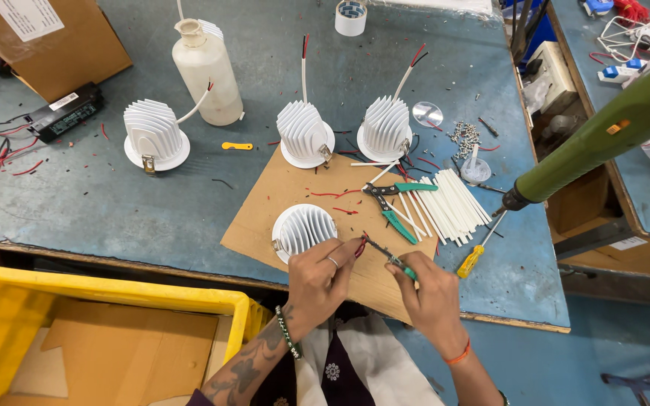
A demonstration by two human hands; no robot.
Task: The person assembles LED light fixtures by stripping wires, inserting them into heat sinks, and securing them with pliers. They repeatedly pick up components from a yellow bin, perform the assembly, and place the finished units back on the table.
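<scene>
My left hand pinches thin red wires that come off a white finned lamp housing lying on a brown cardboard sheet. My right hand grips a small green-handled tool, and its metal tip meets the wire ends right by my left fingers. Green-handled pliers lie just beyond on the cardboard, next to a fan of white sleeve tubes.
Three more white finned housings stand on the grey bench, plus a white plastic bottle, a yellow-handled screwdriver, loose screws and a tape roll. A hanging green power tool reaches in from the right. A yellow crate sits lower left.
</scene>
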